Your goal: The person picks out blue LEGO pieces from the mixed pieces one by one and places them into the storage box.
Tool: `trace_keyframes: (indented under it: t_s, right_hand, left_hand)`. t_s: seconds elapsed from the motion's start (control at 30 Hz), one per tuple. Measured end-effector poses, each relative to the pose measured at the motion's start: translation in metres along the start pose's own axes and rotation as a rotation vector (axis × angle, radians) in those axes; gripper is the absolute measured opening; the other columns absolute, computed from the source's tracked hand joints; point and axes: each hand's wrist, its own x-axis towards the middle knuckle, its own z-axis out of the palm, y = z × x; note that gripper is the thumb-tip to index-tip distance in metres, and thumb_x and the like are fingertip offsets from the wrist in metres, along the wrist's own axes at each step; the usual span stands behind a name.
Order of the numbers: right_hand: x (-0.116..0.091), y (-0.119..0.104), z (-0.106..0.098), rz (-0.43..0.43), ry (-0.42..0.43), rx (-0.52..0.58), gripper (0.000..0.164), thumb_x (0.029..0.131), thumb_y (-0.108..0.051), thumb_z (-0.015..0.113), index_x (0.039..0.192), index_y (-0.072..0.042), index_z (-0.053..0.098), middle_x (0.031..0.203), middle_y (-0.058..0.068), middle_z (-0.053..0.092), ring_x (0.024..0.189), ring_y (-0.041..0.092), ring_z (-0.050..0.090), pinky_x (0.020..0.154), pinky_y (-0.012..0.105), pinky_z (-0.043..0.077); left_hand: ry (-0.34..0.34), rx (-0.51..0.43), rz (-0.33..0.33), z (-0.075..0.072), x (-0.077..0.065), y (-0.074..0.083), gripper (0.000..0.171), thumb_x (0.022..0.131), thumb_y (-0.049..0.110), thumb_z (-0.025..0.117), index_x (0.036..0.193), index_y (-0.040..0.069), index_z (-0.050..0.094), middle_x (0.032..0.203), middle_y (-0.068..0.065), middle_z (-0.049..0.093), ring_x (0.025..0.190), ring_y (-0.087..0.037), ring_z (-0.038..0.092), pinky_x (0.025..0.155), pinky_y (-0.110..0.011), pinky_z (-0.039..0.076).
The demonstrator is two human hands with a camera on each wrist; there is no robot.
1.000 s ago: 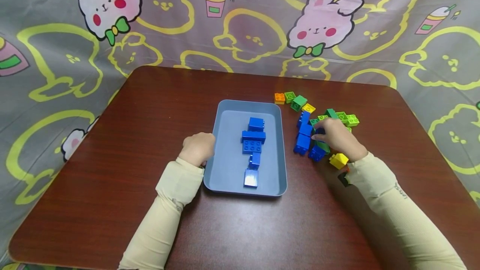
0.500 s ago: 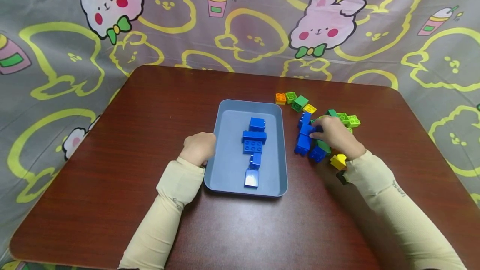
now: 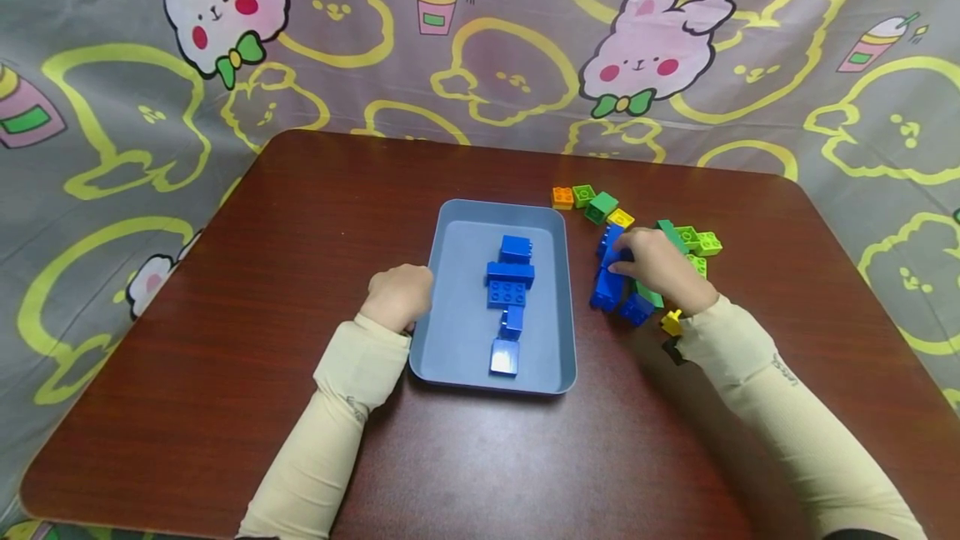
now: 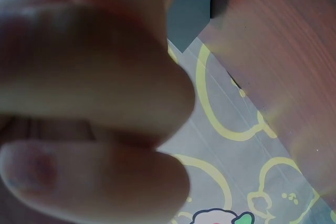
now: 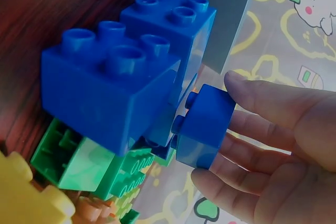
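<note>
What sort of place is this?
Likely a staged tabletop workspace, perhaps for recording: cartoon-print cloth behind a brown table, with toy bricks in and beside a tray.

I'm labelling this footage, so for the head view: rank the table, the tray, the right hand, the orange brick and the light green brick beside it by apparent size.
Largest to smallest:
1. Table
2. Tray
3. Right hand
4. Orange brick and light green brick: too alike to rank.

Left fingers curled, right fingers in a pinch
</note>
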Motion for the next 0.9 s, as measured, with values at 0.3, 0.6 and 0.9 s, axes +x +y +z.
trace_keyframes:
  t_s: [0.3, 0.6, 0.9]
  right_hand:
    - [0.004, -0.003, 0.0, -0.01, -0.001, 0.001, 0.022, 0.077, -0.003, 0.069, 0.093, 0.01, 0.063, 0.086, 0.022, 0.063, 0.079, 0.032, 0.059, 0.07, 0.043, 0.048]
    - [0.01, -0.008, 0.0, -0.028, 0.0, 0.018, 0.023, 0.077, -0.002, 0.069, 0.095, 0.01, 0.063, 0.088, 0.023, 0.063, 0.08, 0.034, 0.059, 0.068, 0.043, 0.049]
    - [0.016, -0.012, 0.001, -0.033, 0.007, 0.032, 0.019, 0.078, -0.003, 0.068, 0.093, 0.007, 0.064, 0.086, 0.019, 0.064, 0.075, 0.028, 0.06, 0.067, 0.041, 0.05]
  left_hand:
    - [-0.005, -0.012, -0.001, 0.0, 0.0, 0.0, 0.024, 0.089, 0.006, 0.042, 0.074, 0.007, 0.061, 0.052, -0.006, 0.055, 0.047, -0.018, 0.054, 0.053, -0.039, 0.043]
    - [-0.005, -0.02, -0.01, 0.0, -0.001, 0.0, 0.024, 0.089, 0.007, 0.042, 0.075, 0.007, 0.061, 0.053, -0.006, 0.055, 0.046, -0.018, 0.054, 0.052, -0.038, 0.043]
    - [-0.005, -0.014, -0.008, 0.0, 0.0, 0.0, 0.022, 0.089, 0.006, 0.042, 0.079, 0.006, 0.062, 0.057, -0.007, 0.055, 0.045, -0.017, 0.054, 0.052, -0.039, 0.043]
